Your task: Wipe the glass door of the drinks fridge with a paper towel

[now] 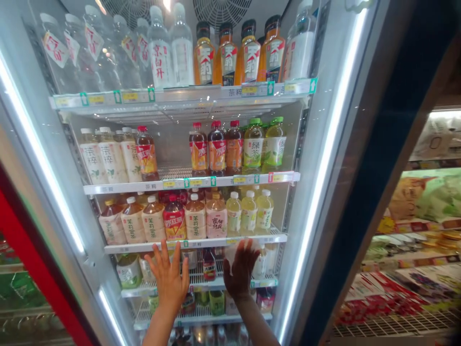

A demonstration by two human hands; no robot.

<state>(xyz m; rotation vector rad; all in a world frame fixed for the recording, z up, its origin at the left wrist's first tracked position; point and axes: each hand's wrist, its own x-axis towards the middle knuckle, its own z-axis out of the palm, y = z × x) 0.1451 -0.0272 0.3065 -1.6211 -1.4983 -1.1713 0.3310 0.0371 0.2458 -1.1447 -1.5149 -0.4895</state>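
A tall drinks fridge (326, 158) with a glass door stands in front of me. My left hand (169, 278) lies flat on the glass with its fingers spread, at the level of the fourth shelf (196, 281). Beside it, my right hand (239, 274) presses a white cloth (231, 251) against the glass, its fingers stretched over the cloth. Behind the hands, tea bottles (196, 216) fill the third shelf, with a red-labelled bottle (174, 218) among them. The lower shelves hold a few small bottles, partly hidden by my hands.
Water bottles (160, 53) and orange drinks (248, 53) fill the top shelf. Iced tea (216, 149) and green tea (264, 144) stand on the second. A red frame (32, 259) runs down the left. An open chiller with packaged food (414, 240) is at the right.
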